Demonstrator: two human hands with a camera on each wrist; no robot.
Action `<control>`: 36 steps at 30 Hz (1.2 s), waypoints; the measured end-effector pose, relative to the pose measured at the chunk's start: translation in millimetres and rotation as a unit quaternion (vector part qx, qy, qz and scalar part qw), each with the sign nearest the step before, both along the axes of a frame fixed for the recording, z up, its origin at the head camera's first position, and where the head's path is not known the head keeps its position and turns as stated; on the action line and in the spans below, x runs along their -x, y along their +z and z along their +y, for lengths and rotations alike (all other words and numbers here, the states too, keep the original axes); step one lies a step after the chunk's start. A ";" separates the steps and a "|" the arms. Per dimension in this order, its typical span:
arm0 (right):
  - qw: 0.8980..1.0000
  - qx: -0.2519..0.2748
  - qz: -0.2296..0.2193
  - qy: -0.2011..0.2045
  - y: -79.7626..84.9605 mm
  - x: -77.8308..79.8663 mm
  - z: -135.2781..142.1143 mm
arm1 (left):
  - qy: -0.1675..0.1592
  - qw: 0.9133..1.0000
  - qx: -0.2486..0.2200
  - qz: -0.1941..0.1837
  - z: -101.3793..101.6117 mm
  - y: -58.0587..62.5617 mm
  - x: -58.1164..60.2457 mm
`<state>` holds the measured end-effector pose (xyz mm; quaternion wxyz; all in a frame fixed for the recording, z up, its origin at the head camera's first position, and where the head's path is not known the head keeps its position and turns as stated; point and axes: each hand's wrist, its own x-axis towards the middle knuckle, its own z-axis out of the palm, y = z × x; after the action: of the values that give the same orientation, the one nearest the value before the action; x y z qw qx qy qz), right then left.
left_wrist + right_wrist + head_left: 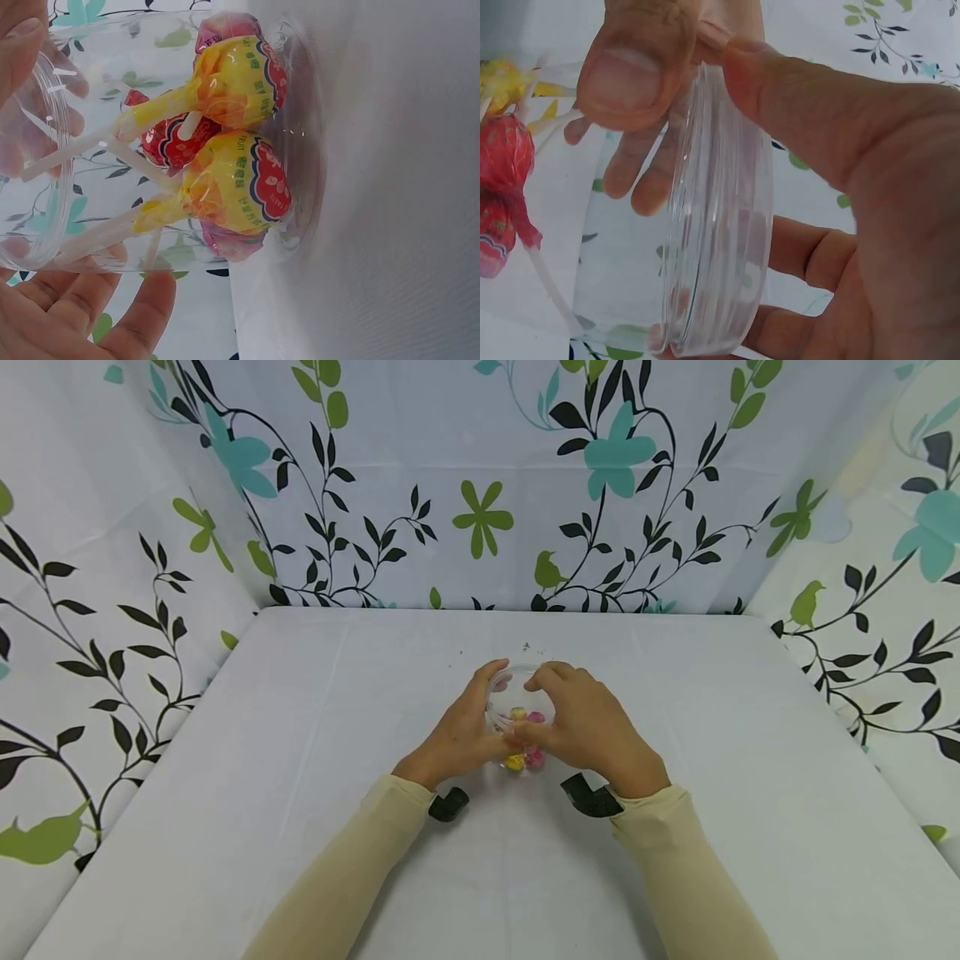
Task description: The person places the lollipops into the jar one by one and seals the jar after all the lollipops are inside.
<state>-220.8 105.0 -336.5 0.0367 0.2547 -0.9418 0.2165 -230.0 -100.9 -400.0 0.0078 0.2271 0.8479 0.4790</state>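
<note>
A clear jar (161, 251) stands upright on the white-covered table, with several wrapped lollipops inside. Yellow lollipops (236, 180) and a red lollipop (169, 142) show through its wall in the left wrist view, heads at the bottom and sticks toward the mouth. My left hand (461, 731) grips the jar around its upper part. At the mouth, my right hand (588, 722) holds a clear round lid (727, 217) by its rim, thumb on the near side and fingers on the far side. The lid sits right at the jar's rim.
A white cloth covers the table (345, 693). Small dark specks (527, 647) lie on it just beyond the jar. Patterned curtains (480, 468) with leaves and flowers stand behind and on both sides. Black straps (592, 797) hang at the wrists.
</note>
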 end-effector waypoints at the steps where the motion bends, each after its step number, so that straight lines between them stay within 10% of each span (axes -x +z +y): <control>1: 1.000 0.000 0.001 0.002 0.0 -0.2 0.2 | 0.000 1.000 -0.001 0.001 -0.2 0.0 0.0; 27: 0.999 -0.019 0.028 -0.024 -3.7 -5.8 -6.8 | 0.005 1.000 0.002 0.005 4.0 -0.4 -1.4; 36: 0.999 0.024 -0.045 0.005 -2.7 -1.3 2.3 | 0.005 1.000 0.008 0.006 3.8 0.1 -2.2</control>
<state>-219.5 107.3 -339.1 -0.0009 0.2483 -0.9358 0.2503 -227.8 -97.1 -400.0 0.0026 0.2256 0.8530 0.4706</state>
